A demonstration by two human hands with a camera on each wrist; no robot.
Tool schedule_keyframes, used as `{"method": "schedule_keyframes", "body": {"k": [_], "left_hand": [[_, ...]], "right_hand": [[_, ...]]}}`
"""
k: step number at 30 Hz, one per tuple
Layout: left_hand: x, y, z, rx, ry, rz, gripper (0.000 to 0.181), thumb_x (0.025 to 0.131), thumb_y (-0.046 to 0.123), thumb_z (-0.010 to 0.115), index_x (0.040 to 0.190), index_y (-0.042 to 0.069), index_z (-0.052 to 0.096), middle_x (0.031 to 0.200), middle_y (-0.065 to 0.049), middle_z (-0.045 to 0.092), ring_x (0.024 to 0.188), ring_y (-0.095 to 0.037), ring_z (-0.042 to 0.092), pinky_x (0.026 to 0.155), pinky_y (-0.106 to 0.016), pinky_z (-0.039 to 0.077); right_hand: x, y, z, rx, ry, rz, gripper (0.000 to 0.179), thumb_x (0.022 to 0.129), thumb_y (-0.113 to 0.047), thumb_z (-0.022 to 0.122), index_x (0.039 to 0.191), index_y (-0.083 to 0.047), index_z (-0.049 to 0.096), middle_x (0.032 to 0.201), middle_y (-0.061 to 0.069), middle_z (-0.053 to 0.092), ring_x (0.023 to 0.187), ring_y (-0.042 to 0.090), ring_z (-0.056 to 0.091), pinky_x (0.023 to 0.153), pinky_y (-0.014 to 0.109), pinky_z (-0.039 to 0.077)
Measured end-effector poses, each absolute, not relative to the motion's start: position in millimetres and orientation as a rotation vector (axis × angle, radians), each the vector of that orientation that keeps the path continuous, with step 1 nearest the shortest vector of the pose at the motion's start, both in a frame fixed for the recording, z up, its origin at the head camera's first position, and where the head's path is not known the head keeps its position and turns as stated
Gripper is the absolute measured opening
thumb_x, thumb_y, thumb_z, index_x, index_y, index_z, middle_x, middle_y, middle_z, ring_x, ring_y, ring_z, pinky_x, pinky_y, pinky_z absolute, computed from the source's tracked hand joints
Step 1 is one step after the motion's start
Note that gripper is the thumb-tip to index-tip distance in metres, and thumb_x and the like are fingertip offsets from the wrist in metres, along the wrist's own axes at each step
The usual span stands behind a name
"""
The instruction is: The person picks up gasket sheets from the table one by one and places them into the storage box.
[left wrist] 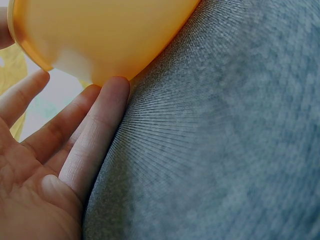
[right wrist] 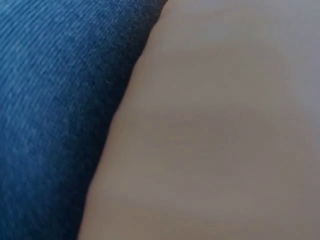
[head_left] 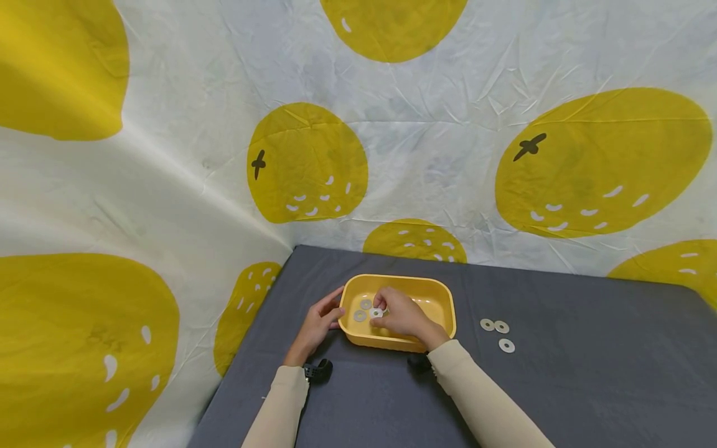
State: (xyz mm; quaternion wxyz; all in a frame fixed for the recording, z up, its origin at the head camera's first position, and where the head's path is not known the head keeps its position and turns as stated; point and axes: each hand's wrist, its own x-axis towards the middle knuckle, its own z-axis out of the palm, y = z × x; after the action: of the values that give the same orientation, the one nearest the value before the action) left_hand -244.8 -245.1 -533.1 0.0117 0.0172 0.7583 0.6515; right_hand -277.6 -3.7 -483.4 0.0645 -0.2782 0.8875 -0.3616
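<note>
One yellow bin (head_left: 392, 341), one desk (head_left: 588, 361), six visible washers (head_left: 502, 346): three within the bin's rim, three outside it.

The left hand (head_left: 316, 326) is held just left of the frame's lower centre, its thumb (head_left: 337, 313) pointed rightward. In the left wrist view its palm (left wrist: 30, 195) is shown at the lower left, the fingers (left wrist: 100, 135) stretched upward. The right hand (head_left: 404, 316) is angled toward the upper left, fingertips and thumb brought into a pinch. The left forearm (head_left: 282, 404) and right forearm (head_left: 484, 398), covered in beige, are slanted inward from the bottom edge.
</note>
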Motion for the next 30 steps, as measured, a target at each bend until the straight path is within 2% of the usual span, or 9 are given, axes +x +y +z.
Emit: {"method": "schedule_keyframes", "body": {"k": [9, 19, 30], "left_hand": [[-246.5, -246.9, -530.2, 0.060, 2.310, 2.017, 0.057, 0.100, 0.010, 0.063, 0.155, 0.017, 0.048, 0.131, -0.025, 0.063, 0.115, -0.041, 0.064, 0.080, -0.035, 0.063], [-242.8, -244.7, -531.1, 0.073, 2.350, 2.047, 0.054, 0.100, 0.019, 0.066, 0.151, 0.027, 0.052, 0.130, -0.019, 0.065, 0.114, -0.035, 0.065, 0.080, -0.035, 0.063], [-243.3, -245.0, -531.9, 0.063, 2.340, 2.048, 0.054, 0.101, 0.018, 0.064, 0.153, 0.026, 0.050, 0.133, -0.020, 0.063, 0.116, -0.037, 0.064, 0.080, -0.034, 0.063]], "right_hand": [[-278.2, -7.9, -486.9, -0.780, 2.665, -1.068, 0.028, 0.084, -0.019, 0.085, 0.098, -0.012, 0.062, 0.092, 0.003, 0.057, 0.081, 0.016, 0.050, 0.075, 0.033, 0.044], [-281.2, -9.9, -492.3, -0.805, 2.671, -1.028, 0.027, 0.084, -0.017, 0.085, 0.098, -0.010, 0.062, 0.092, 0.004, 0.058, 0.080, 0.015, 0.051, 0.075, 0.033, 0.045], [-281.4, -11.1, -491.5, -0.813, 2.682, -0.994, 0.028, 0.083, -0.018, 0.086, 0.097, -0.009, 0.063, 0.088, 0.002, 0.055, 0.077, 0.015, 0.049, 0.072, 0.030, 0.043]]}}
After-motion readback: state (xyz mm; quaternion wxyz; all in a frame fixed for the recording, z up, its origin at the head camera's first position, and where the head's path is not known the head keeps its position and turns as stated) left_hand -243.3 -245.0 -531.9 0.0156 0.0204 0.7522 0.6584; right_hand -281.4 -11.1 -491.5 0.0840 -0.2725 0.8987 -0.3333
